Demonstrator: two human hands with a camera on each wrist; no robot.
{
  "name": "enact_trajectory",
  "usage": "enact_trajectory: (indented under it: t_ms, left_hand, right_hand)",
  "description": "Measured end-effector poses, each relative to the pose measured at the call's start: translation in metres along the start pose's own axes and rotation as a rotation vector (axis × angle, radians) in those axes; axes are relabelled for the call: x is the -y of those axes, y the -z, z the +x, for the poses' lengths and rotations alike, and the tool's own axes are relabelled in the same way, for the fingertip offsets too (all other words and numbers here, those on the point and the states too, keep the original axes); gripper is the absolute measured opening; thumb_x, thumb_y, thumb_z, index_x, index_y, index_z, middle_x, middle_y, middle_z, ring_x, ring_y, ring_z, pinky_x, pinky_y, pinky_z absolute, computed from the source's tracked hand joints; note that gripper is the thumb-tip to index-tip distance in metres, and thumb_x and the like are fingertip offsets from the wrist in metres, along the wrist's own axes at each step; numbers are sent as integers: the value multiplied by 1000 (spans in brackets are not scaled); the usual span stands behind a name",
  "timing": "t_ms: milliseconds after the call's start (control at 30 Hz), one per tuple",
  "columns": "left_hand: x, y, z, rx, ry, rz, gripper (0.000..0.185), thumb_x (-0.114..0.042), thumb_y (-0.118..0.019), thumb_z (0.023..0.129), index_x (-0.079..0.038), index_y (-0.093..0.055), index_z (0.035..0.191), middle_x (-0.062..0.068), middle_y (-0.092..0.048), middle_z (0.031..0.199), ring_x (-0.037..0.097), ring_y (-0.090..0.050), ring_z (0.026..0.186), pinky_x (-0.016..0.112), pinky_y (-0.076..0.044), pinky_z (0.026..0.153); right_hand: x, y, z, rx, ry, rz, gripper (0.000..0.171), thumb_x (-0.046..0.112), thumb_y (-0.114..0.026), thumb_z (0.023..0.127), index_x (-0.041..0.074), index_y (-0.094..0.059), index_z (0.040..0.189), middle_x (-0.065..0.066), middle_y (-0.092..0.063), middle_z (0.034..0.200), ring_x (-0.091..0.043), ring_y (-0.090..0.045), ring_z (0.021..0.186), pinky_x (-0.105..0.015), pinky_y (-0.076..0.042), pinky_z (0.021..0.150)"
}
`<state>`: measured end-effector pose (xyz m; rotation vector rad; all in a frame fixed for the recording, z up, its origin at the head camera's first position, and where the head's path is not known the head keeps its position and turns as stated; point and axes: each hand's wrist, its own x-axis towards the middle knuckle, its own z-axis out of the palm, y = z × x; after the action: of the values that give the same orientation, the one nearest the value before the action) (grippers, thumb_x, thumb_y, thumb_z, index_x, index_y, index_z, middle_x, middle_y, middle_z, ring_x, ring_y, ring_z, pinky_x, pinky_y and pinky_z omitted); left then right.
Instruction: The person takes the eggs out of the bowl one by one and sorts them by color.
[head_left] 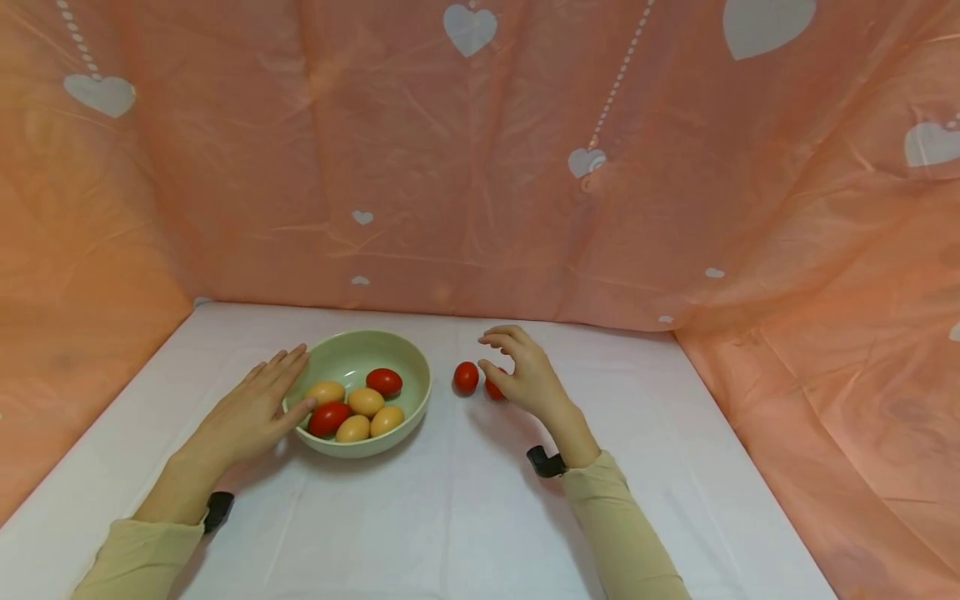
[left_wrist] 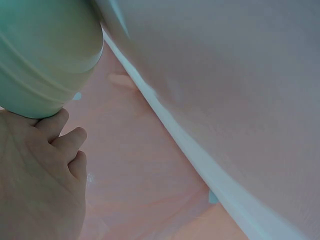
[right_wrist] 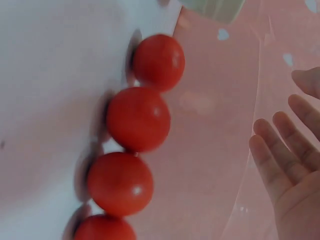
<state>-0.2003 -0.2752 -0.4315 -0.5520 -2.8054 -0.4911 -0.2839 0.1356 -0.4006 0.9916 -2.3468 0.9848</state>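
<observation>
A pale green bowl [head_left: 358,450] holds several yellow oval tomatoes [head_left: 366,402] and two red ones [head_left: 385,382]. Against the bowl's left side rests my left hand [head_left: 251,412], fingers fairly straight along the outside and thumb over the rim. In the left wrist view the fingertips touch the bowl's outer wall [left_wrist: 45,55]. My right hand [head_left: 528,379] hovers over red tomatoes [head_left: 466,378] to the right of the bowl, fingers spread and loosely bent, holding nothing. The right wrist view shows several red tomatoes [right_wrist: 138,119] in a row; the hand hides some of them in the head view.
A white cloth [head_left: 390,525] covers the table. Behind it and at both sides hangs a pink-orange curtain [head_left: 420,167] with pale hearts. Each wrist wears a black camera mount [head_left: 546,462].
</observation>
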Motion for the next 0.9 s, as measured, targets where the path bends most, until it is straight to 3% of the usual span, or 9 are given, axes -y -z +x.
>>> enact_trajectory:
  t_ms: [433, 900]
  left_hand:
    - [2, -1, 0, -13, -12, 2, 75, -43, -57, 105, 9, -37, 156, 28, -34, 163, 54, -33, 147, 61, -23, 124]
    - [1, 0, -1, 2, 1, -2, 77, -45, -56, 105, 7, -34, 158, 26, -32, 165, 51, -30, 150, 59, -20, 127]
  right_hand:
    - [25, -21, 20, 102, 106, 7, 30, 7, -77, 92, 2, -71, 121, -11, -65, 127, -25, -66, 111, -33, -57, 97]
    - [44, -53, 51, 359, 153, -1, 36, 7, -76, 94, 0, -67, 129, -14, -61, 132, -27, -70, 105, -25, -58, 92]
